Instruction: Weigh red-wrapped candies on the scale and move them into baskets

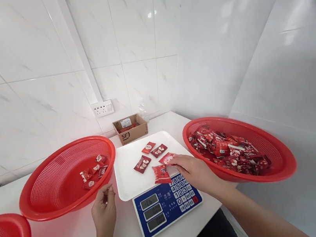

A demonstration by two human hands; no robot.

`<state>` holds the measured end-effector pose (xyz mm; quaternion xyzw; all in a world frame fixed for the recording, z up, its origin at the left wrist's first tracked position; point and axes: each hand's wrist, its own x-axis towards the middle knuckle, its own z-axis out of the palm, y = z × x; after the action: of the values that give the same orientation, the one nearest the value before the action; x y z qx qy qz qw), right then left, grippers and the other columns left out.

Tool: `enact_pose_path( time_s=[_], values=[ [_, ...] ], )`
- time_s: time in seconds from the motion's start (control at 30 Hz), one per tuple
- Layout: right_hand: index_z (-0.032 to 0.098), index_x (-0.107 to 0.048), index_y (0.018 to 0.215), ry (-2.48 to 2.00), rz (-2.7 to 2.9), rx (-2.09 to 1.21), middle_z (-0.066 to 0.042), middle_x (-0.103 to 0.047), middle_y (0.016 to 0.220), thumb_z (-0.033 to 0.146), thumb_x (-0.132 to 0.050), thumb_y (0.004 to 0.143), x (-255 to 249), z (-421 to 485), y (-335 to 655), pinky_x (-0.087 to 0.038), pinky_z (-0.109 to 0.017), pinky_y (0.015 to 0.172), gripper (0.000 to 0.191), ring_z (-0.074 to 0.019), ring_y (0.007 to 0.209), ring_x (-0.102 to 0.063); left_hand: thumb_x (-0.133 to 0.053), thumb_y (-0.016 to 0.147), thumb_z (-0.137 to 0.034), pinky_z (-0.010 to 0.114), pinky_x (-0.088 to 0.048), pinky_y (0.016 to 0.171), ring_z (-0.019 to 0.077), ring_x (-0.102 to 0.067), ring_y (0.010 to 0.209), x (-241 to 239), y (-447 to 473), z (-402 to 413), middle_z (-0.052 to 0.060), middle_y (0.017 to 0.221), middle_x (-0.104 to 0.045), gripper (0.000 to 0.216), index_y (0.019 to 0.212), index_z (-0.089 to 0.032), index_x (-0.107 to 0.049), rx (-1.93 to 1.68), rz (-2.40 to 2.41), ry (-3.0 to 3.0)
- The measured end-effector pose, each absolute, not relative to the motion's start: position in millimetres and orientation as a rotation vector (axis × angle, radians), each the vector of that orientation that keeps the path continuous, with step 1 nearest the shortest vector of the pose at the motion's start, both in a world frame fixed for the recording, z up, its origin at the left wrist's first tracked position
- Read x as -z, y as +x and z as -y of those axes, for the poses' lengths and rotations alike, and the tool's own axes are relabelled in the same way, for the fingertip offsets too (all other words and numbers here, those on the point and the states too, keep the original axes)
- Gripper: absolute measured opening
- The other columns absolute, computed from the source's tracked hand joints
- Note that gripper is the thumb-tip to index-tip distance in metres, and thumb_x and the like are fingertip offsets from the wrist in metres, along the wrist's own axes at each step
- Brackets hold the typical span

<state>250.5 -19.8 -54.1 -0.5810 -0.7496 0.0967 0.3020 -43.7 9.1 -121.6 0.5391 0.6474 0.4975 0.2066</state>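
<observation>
A digital scale (168,202) with a white tray (129,184) stands in front of me. On the tray lie several small red packets, including a dark red one (142,164) and a puffy bright red one (161,174). My right hand (194,170) reaches over the tray's right side, its fingertips closed on the edge of a red packet (167,158). Near the left basket's rim, my left hand (104,207) hangs over the table with its fingers curled together. Whether anything small is between them is hidden.
A red basket (235,120) piled with packets stands right. Left is another red basket (48,162) with several packets, and a third basket (19,222) sits at the lower left. A cardboard box (133,132) stands behind the tray, below a wall socket (102,108).
</observation>
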Motion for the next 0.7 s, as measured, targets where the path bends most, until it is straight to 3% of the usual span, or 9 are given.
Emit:
enact_pose_path(
  time_s=[0.2, 0.33, 0.43, 0.53, 0.7],
  values=[
    [0.026, -0.063, 0.111, -1.598, 1.969, -0.338, -0.005, -0.062, 0.120, 0.027, -0.044, 0.087, 61.3, 19.0, 251.1, -0.039, -0.044, 0.097, 0.031, -0.0232, 0.119, -0.049, -0.048, 0.073, -0.054, 0.029, -0.047, 0.057, 0.0181, -0.057, 0.062, 120.2, -44.6, -9.7, 0.003, 0.070, -0.062, 0.041, 0.089, -0.018, -0.062, -1.379, -1.816, 1.478],
    [0.028, -0.060, 0.117, -1.691, 2.015, -0.304, -0.004, -0.060, 0.124, 0.040, -0.042, 0.089, 58.1, 22.6, 246.1, -0.018, -0.058, 0.105, 0.035, -0.0277, 0.127, -0.039, -0.049, 0.074, -0.053, 0.027, -0.047, 0.058, 0.0175, -0.057, 0.063, 123.0, -45.8, -10.7, 0.002, 0.071, -0.061, 0.040, 0.089, -0.019, -0.061, -1.379, -1.797, 1.450],
    [0.032, -0.055, 0.123, -1.680, 2.117, -0.383, -0.002, -0.049, 0.136, 0.048, -0.042, 0.088, 54.4, 26.2, 240.0, -0.006, -0.063, 0.105, 0.041, -0.0296, 0.133, -0.029, -0.049, 0.074, -0.055, 0.027, -0.047, 0.059, 0.0172, -0.056, 0.064, 125.5, -46.1, -11.4, 0.002, 0.071, -0.060, 0.040, 0.090, -0.019, -0.061, -1.386, -1.782, 1.442],
    [0.035, -0.052, 0.126, -1.639, 2.233, -0.450, -0.002, -0.041, 0.142, 0.051, -0.041, 0.088, 52.0, 26.1, 232.3, -0.005, -0.063, 0.105, 0.043, -0.0311, 0.136, -0.022, -0.049, 0.073, -0.057, 0.028, -0.047, 0.059, 0.0178, -0.057, 0.064, 125.2, -45.8, -11.5, 0.002, 0.071, -0.060, 0.042, 0.088, -0.019, -0.061, -1.394, -1.773, 1.436],
    [0.032, -0.045, 0.133, -1.599, 2.319, -0.526, -0.004, -0.040, 0.143, 0.047, -0.034, 0.091, 45.5, 17.4, 218.0, -0.013, -0.057, 0.106, 0.046, -0.0300, 0.135, -0.025, -0.049, 0.070, -0.059, 0.029, -0.047, 0.059, 0.0185, -0.057, 0.063, 120.6, -45.4, -10.2, 0.002, 0.068, -0.060, 0.045, 0.086, -0.019, -0.062, -1.413, -1.763, 1.416]
  ],
)
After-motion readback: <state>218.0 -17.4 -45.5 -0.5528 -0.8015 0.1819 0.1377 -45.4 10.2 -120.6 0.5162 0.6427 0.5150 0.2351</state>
